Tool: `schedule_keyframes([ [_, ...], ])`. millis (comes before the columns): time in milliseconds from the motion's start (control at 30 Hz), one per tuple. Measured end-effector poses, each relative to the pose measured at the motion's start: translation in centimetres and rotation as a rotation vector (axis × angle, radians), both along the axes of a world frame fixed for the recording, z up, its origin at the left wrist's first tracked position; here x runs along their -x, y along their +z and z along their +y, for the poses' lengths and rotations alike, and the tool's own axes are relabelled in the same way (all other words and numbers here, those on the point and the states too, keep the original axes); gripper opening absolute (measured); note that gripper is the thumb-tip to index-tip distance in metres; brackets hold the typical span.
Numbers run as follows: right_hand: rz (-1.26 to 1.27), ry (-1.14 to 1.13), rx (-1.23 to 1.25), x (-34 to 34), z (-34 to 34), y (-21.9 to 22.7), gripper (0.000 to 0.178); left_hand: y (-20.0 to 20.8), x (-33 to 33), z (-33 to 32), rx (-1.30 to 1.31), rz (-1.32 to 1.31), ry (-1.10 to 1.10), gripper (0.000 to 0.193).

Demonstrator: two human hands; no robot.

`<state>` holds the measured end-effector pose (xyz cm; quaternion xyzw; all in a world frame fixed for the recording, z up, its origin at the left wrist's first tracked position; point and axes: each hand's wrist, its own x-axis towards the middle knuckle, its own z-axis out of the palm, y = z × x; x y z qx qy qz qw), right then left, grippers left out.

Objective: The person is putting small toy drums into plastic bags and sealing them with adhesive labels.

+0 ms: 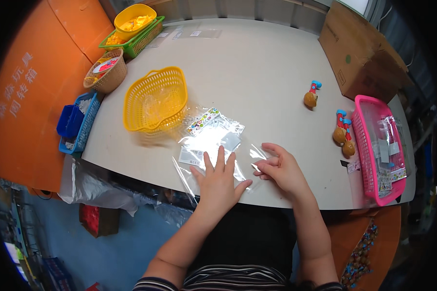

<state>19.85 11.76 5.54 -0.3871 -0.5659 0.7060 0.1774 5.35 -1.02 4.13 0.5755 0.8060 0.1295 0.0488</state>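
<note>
My left hand (217, 188) lies with its fingers spread on a pile of clear plastic bags (206, 141) at the table's near edge. Some bags show white, printed paper inserts, one with a colourful pattern (205, 121). Just to the right, my right hand (284, 170) pinches the edge of a clear plastic bag (257, 154) between thumb and fingers. Glare on the film hides where one bag ends and another starts. Beyond the pile stands a yellow basket (131, 109) with clear plastic inside.
Small brown-headed toys with red and blue handles (344, 135) lie at the right, by a pink basket (369, 160) of packets. A cardboard box (357, 53) stands at the far right. Beige (112, 77), blue (87, 131) and green (143, 42) baskets line the left edge.
</note>
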Motion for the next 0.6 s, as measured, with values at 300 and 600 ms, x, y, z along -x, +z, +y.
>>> schedule_keyframes([
  [300, -0.054, -0.131, -0.090, 1.9, -0.8, -1.0, 0.029, -0.1, 0.0, -0.1, -0.223, -0.342, -0.047, 0.074],
  [600, -0.023, -0.182, -0.255, 2.5, -2.2, -1.1, 0.024, -1.2, -1.1, 0.7, -0.329, -0.339, -0.031, 0.054],
])
